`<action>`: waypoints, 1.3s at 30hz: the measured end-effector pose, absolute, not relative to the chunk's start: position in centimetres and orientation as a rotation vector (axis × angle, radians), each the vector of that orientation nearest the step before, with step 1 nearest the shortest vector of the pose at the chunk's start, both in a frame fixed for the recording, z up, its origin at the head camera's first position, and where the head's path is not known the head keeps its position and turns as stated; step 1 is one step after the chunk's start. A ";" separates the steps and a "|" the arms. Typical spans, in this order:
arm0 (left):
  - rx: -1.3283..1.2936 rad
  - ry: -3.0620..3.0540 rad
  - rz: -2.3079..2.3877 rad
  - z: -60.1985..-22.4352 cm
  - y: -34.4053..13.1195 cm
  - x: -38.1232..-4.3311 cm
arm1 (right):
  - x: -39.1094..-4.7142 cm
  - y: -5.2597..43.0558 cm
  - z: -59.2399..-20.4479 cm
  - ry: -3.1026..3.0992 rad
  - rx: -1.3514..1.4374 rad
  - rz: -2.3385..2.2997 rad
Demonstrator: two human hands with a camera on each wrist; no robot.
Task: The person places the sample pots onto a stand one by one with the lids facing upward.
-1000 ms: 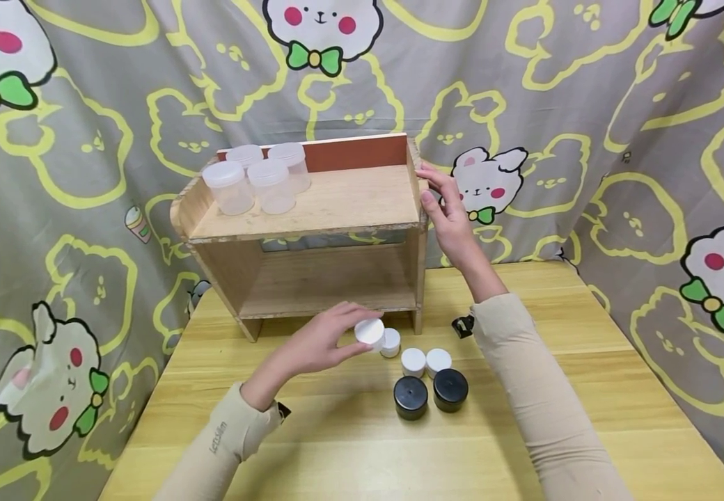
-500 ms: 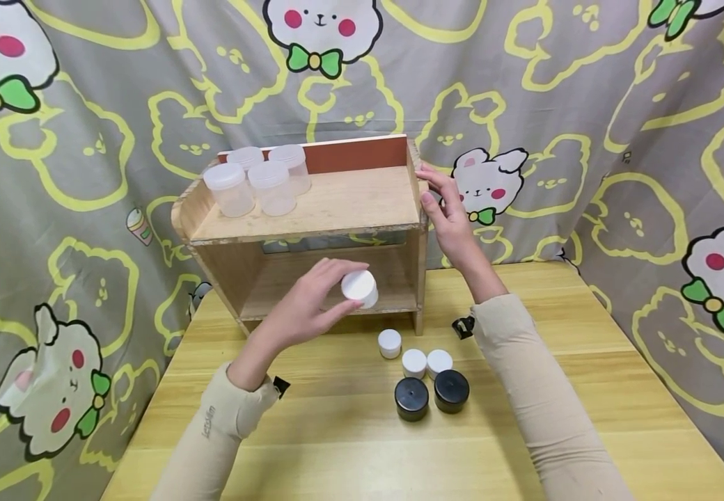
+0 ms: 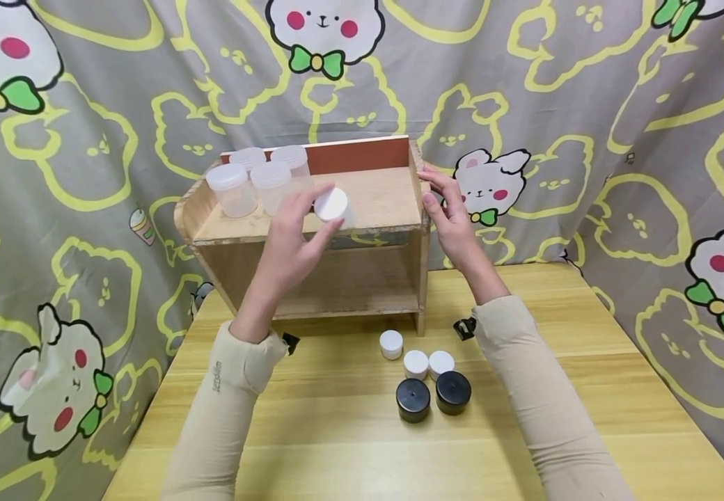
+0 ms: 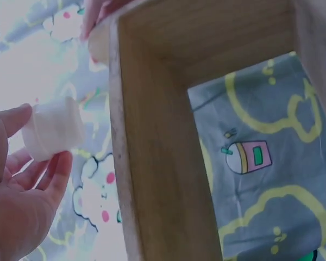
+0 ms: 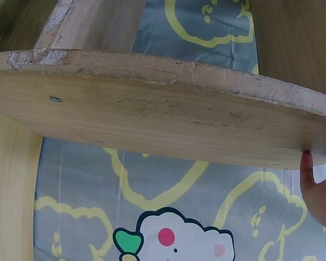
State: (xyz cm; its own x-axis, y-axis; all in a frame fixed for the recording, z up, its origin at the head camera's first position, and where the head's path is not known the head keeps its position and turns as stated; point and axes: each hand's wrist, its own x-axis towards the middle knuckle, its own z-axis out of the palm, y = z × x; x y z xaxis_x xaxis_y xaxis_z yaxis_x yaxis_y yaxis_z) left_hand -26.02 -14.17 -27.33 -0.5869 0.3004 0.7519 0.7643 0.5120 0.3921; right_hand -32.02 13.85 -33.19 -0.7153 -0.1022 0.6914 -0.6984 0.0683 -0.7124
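My left hand (image 3: 293,236) pinches a small jar with a white lid (image 3: 331,204) between thumb and fingers, in front of the upper board of a wooden shelf (image 3: 368,191). In the left wrist view the white jar (image 4: 53,129) lies tilted in the fingers, beside the shelf's frame (image 4: 152,136). My right hand (image 3: 452,216) holds the shelf's right side panel near its top. The right wrist view shows its fingertips on that panel (image 5: 152,122). Several translucent jars (image 3: 232,191) stand grouped at the left of the upper board, partly behind my left hand.
Three small white-lidded jars (image 3: 391,344) stand on the wooden table (image 3: 349,445), in front of the shelf's right leg. Two black jars (image 3: 413,400) are just nearer to me. A patterned curtain (image 3: 362,90) hangs close behind the shelf and along both sides.
My left hand has lifted the white jar from the table beside the other small jars, up past the lower board to the upper one. My right hand stays on the side panel.
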 end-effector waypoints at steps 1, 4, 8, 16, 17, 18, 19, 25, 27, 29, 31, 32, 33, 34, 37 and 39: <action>-0.846 -2.130 -0.986 -27.1 -14.1 -26.5 | -32.0 13.8 -33.2 -1.888 0.791 1.691; -0.794 -2.121 -1.019 -26.6 -14.0 -27.8 | -32.0 13.8 -33.1 -1.893 0.779 1.697; -0.722 -2.139 -1.052 -26.1 -13.7 -29.4 | -31.8 13.7 -33.0 -1.903 0.762 1.703; -0.611 -2.177 -1.042 -25.9 -13.6 -32.2 | -31.8 13.6 -33.0 -1.892 0.767 1.723; -0.604 -2.173 -1.038 -25.9 -13.5 -32.5 | -31.8 13.6 -33.1 -1.893 0.770 1.717; -0.596 -2.171 -1.033 -25.9 -13.4 -32.8 | -31.9 13.7 -33.1 -1.893 0.773 1.714; -0.588 -2.171 -1.025 -25.9 -13.4 -33.2 | -31.9 13.7 -33.1 -1.894 0.769 1.713; -0.521 -2.216 -0.931 -26.1 -12.8 -34.5 | -32.0 13.8 -33.3 -1.900 0.763 1.714; -0.496 -2.236 -0.893 -26.1 -12.6 -34.7 | -31.9 13.8 -33.2 -1.903 0.762 1.716; -0.471 -2.254 -0.869 -26.0 -12.5 -34.8 | -31.9 13.8 -33.2 -1.902 0.761 1.721; -0.455 -2.276 -0.856 -26.0 -12.4 -34.9 | -31.9 13.7 -33.2 -1.902 0.761 1.724; -0.447 -2.291 -0.844 -25.9 -12.4 -34.9 | -31.9 13.7 -33.1 -1.900 0.761 1.726; -0.439 -2.308 -0.830 -25.9 -12.4 -35.0 | -31.9 13.7 -33.2 -1.898 0.762 1.728; -0.431 -2.325 -0.818 -25.9 -12.4 -35.0 | -31.9 13.7 -33.2 -1.897 0.763 1.730; -0.411 -2.367 -0.792 -26.0 -12.5 -35.0 | -31.9 13.8 -33.2 -1.904 0.762 1.734; -0.403 -2.380 -0.793 -26.0 -12.5 -35.0 | -31.9 13.8 -33.2 -1.903 0.765 1.736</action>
State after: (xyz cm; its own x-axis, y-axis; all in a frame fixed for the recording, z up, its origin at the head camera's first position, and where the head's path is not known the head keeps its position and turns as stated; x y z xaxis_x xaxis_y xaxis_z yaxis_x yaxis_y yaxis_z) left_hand -35.01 -12.51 -26.00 -0.7787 0.0944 0.6202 0.4475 0.7764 0.4437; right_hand -31.93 13.76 -33.23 -0.7445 -0.0992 0.6602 -0.6665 0.0534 -0.7436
